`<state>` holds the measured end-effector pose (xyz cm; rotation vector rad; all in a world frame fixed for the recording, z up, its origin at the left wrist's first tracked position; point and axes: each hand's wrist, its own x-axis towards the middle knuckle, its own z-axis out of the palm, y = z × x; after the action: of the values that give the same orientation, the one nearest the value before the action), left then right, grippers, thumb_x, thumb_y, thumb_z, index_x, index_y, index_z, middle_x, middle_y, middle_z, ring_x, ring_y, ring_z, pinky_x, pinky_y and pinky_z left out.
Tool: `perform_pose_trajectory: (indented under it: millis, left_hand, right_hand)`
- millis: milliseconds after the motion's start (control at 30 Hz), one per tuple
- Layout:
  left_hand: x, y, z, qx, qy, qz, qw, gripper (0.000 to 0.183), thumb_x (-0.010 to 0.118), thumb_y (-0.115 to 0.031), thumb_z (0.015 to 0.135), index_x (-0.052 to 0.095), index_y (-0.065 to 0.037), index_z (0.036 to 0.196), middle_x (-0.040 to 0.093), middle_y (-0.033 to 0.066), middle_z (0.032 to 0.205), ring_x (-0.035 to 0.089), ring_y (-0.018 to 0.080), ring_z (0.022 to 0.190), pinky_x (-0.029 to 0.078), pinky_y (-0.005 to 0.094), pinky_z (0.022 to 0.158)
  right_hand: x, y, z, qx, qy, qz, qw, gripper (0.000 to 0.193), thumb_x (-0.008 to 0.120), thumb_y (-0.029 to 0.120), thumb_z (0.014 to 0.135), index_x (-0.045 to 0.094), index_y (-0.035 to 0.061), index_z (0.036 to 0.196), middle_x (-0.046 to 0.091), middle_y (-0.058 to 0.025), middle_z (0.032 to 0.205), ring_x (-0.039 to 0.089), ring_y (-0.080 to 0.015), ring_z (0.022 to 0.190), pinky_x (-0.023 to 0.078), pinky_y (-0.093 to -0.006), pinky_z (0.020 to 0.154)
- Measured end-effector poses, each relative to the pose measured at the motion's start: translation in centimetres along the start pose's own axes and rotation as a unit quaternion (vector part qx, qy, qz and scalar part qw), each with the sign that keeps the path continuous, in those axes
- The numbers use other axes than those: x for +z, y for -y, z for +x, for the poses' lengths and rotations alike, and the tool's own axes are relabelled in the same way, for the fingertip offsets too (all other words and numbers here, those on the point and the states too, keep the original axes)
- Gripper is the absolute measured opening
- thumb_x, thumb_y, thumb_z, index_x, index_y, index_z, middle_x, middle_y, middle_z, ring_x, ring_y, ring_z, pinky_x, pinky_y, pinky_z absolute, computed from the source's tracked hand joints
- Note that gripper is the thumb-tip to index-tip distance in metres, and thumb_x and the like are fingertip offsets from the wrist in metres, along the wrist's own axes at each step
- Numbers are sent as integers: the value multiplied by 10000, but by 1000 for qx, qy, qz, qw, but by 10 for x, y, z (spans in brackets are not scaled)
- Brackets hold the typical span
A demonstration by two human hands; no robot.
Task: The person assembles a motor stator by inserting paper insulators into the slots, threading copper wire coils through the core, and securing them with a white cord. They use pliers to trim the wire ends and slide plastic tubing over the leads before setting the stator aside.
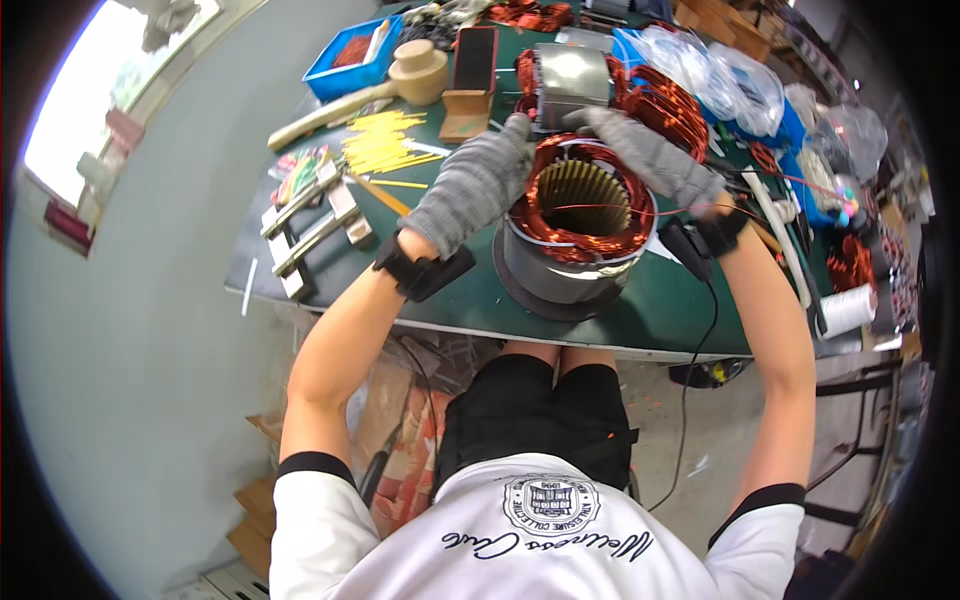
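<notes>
In front of me a grey motor stator (562,275) stands upright on the green table, a ring of red-brown copper winding (628,238) around its top. Pale slot liners line its bore, and a thin red wire runs across the opening. My left hand (475,188), in a grey knit glove, is at the winding's far left, fingers bent together. From the right, my right hand (655,158), also gloved, reaches over the far rim, fingers curled close together. What either set of fingertips grips is hidden. Just beyond them a silver stator (572,85) with copper coils lies on its side.
On the left are a wooden mallet (335,115), yellow strips (383,142), a metal frame (315,225) and a blue tray (352,62). Loose copper coils (668,112) and plastic bags (715,75) lie at the back right. A white thread spool (848,311) sits near the right edge.
</notes>
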<state>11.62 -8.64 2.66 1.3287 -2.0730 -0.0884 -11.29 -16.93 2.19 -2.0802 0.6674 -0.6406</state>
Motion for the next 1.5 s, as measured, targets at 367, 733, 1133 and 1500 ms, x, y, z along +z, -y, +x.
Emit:
perform_pose_trajectory:
  millis: [367, 733, 1133, 1500]
  left_hand:
    - [-3, 1, 11, 109, -11, -48, 993, 131, 479, -143, 889, 479, -16, 921, 578, 185, 750, 580, 355, 696, 454, 383, 583]
    - [-2, 0, 14, 165, -9, 25, 986, 265, 507, -114, 878, 500, 24, 1104, 617, 167, 904, 616, 288, 823, 483, 345, 690]
    - [14, 19, 2, 86, -20, -24, 996, 148, 494, -108, 890, 502, -15, 1004, 577, 126, 883, 553, 264, 781, 450, 337, 740]
    - [-7, 7, 30, 209, 89, 191, 955, 316, 517, -140, 867, 482, -1, 1149, 606, 195, 765, 599, 316, 667, 478, 375, 583]
  right_hand:
    - [0, 14, -15, -129, 4, -98, 987, 344, 338, 131, 933, 400, -4, 1243, 444, -142, 1235, 459, -222, 1114, 355, -297, 978]
    - [5, -23, 15, -188, 23, -69, 979, 339, 354, 121, 938, 408, -11, 1246, 514, -121, 1162, 505, -177, 1057, 387, -252, 945]
    - [17, -12, 24, -105, -60, -10, 993, 353, 426, 287, 940, 587, -19, 869, 541, -7, 705, 474, -116, 675, 420, -273, 642]
    - [16, -15, 27, -174, -61, -223, 957, 116, 458, 125, 881, 507, 20, 885, 527, -152, 747, 560, -202, 651, 409, -296, 597]
